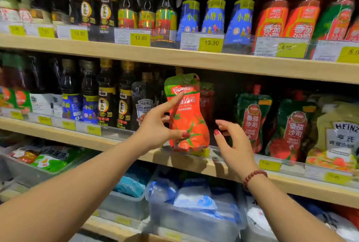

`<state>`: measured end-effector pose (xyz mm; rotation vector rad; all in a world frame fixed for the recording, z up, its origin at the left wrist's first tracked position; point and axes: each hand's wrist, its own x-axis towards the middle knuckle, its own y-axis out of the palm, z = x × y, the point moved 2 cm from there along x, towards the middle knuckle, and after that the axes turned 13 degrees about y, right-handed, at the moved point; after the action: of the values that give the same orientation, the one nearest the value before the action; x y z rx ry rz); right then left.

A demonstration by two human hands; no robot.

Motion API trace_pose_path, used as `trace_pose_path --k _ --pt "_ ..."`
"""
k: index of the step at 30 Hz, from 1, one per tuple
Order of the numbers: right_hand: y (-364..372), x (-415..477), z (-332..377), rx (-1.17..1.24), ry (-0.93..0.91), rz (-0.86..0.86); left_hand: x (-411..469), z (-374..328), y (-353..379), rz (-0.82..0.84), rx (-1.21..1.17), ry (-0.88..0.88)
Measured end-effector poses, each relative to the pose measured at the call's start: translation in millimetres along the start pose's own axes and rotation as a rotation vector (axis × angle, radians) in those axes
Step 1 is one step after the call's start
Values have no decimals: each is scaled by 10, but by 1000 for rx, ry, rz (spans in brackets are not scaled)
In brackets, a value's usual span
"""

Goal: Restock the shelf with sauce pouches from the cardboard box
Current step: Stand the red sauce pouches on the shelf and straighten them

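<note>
So the sauce pouch (187, 113) is a bright red stand-up one with a green band across the top, tomatoes printed on the lower half and white lettering up high. It pinches in at the waist and flares out again at the bottom. It's upright, sitting at the front edge of the middle shelf (77, 137), in the gap between a dark Heinz pouch (144, 105) on its left and the green ketchup pouches (252, 117) on its right.

The left hand (155, 127) has it from the left side: thumb pressed on the lower front, index finger stretched up across the label, other fingers tucked behind. The right hand (233, 144) is just beside the pouch's right edge, fingers loosely curled and holding nothing. Can't tell if its thumb actually touches the pouch.
</note>
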<state>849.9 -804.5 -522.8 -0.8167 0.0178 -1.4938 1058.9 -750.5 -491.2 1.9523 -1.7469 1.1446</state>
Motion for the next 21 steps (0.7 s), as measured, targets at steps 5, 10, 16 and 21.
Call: trace_pose_path --k 5,10,16,21 --pt "141 -7 -382 -581 -34 -17 377 211 55 -8 88 -26" --pt "210 -62 -442 -648 -100 -209 658 465 161 45 244 32" --pt "256 -56 -456 -659 -109 -253 745 777 337 89 260 -43" --pt "267 -66 -466 -645 -107 -271 662 885 395 134 256 -123"
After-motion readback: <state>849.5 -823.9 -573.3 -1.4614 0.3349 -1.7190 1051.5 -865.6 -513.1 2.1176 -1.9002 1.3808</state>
